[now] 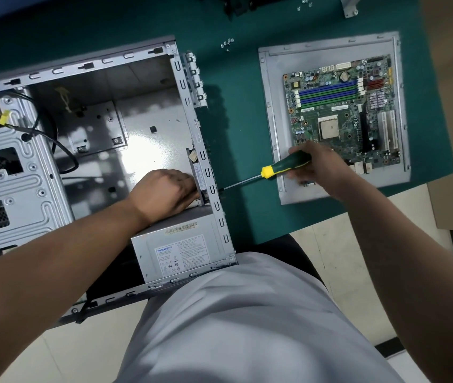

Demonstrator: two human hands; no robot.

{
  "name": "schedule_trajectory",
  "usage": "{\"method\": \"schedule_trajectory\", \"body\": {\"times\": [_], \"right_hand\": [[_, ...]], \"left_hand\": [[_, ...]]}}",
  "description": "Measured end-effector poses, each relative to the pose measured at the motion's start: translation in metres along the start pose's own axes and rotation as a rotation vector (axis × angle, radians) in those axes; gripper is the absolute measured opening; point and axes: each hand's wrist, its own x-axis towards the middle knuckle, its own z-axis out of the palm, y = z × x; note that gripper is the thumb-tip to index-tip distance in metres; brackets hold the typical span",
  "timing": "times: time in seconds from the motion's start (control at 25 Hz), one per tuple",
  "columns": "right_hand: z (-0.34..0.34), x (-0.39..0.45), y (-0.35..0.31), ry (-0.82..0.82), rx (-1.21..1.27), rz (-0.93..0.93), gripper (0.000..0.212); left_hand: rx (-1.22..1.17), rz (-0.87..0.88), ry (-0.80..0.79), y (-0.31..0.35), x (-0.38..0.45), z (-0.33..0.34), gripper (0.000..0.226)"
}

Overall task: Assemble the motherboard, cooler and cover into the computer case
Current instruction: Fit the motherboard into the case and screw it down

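Where green mat covers bench (247, 139), head view lists: computer case (103, 150) open, lying on side at left, power supply (181, 252) in near corner. Left hand (164, 194) inside case at rear wall, fingers curled, held item hidden. Right hand (316, 164) grips screwdriver (272, 170), tip at case rear edge. Motherboard (341, 111) lies on cover (275, 120), right of case. Loose screws (226, 44) beyond.

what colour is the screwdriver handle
Dark green with a yellow collar; the screwdriver shows best in the head view, gripped by the right hand.

Case (125, 128) bay open above — power supply (181, 250), cables (62, 150) crowd edges
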Motion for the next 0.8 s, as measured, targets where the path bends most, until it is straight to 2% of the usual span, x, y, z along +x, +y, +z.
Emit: {"method": "schedule_trajectory", "body": {"times": [0.04, 0.12, 0.16, 0.2, 0.28, 0.32, 0.36, 0.48, 0.6, 0.64, 0.76, 0.8], "right_hand": [[-0.007, 0.001, 0.002, -0.027, 0.083, -0.008, 0.025], [-0.016, -0.001, 0.005, -0.105, 0.418, 0.075, 0.025], [-0.014, -0.004, 0.004, -0.111, 0.454, 0.110, 0.025], [-0.009, -0.007, 0.002, -0.065, 0.367, 0.116, 0.031], [0.001, -0.008, -0.006, 0.059, -0.011, 0.069, 0.058], [0.004, -0.007, -0.010, 0.094, -0.094, 0.059, 0.064], [0.005, -0.005, -0.012, 0.079, -0.078, 0.072, 0.062], [-0.009, -0.002, -0.015, -0.054, 0.204, 0.107, 0.030], [-0.024, -0.005, -0.008, -0.186, 0.424, 0.088, 0.019], [-0.022, -0.008, -0.009, -0.179, 0.382, 0.096, 0.016], [-0.012, -0.006, -0.011, -0.036, -0.136, 0.110, 0.060], [-0.009, -0.004, -0.013, -0.013, -0.187, 0.128, 0.067]], "left_hand": [[0.000, -0.001, 0.001, 0.000, 0.000, 0.000, 0.039], [0.000, -0.003, -0.003, 0.000, 0.000, 0.001, 0.039], [0.002, -0.002, -0.005, -0.001, 0.000, 0.001, 0.038], [0.003, 0.000, -0.008, -0.001, 0.000, 0.001, 0.038], [0.008, 0.004, -0.010, -0.001, 0.000, 0.001, 0.038], [0.006, 0.002, -0.007, -0.001, 0.000, 0.001, 0.038], [0.002, 0.001, -0.004, -0.001, 0.000, 0.002, 0.038], [-0.007, -0.002, -0.007, -0.001, 0.000, 0.002, 0.038], [-0.018, -0.011, -0.006, -0.002, -0.001, 0.003, 0.039], [-0.019, -0.014, -0.007, -0.002, -0.002, 0.004, 0.039], [-0.020, -0.006, -0.012, -0.002, -0.001, 0.004, 0.038], [-0.018, -0.004, -0.010, -0.002, -0.001, 0.004, 0.037]]}}
